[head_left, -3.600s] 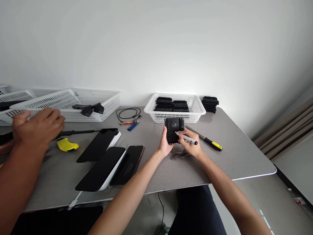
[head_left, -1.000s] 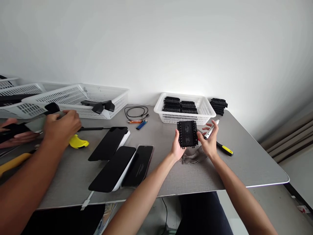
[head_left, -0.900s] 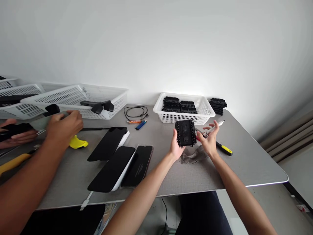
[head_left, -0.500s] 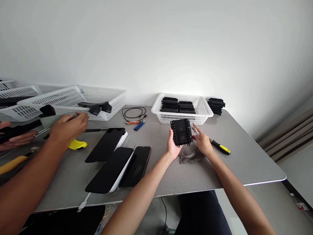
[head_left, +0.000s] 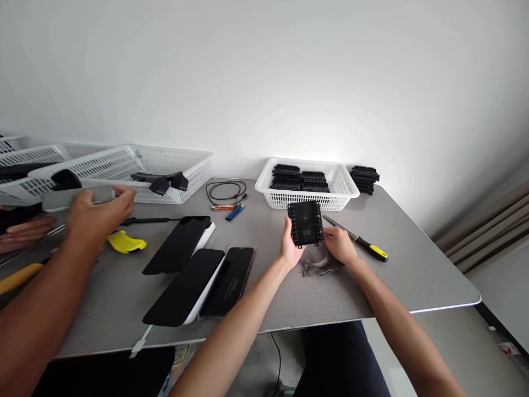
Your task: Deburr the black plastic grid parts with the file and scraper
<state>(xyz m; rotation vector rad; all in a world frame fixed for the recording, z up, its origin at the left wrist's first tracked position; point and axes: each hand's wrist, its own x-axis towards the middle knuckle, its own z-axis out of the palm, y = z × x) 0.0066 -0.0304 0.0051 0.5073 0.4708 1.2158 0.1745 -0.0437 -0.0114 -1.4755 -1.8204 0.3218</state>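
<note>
My left hand (head_left: 290,249) holds a black square plastic part (head_left: 306,223) upright above the grey table (head_left: 405,275); small lugs line the part's edges. My right hand (head_left: 339,245) is curled at the part's right edge, fingers closed on a marker pen that is almost wholly hidden in the hand. Under both hands lies a crumpled grey cloth (head_left: 320,267). A yellow-handled screwdriver (head_left: 361,242) lies just right of my right hand.
A white basket (head_left: 264,192) of black parts stands behind my hands, beside a loose stack of parts (head_left: 364,179). Three dark phones (head_left: 185,284) lie left of centre, with a lighter (head_left: 235,212) and cable (head_left: 223,192). A co-worker's hand (head_left: 95,215) holds a grey slab near larger white baskets (head_left: 182,165).
My right hand, open beside the part with the pen sticking up a second ago, has come in and closed at the part's right edge. The co-worker's hand has shifted left with its slab.
</note>
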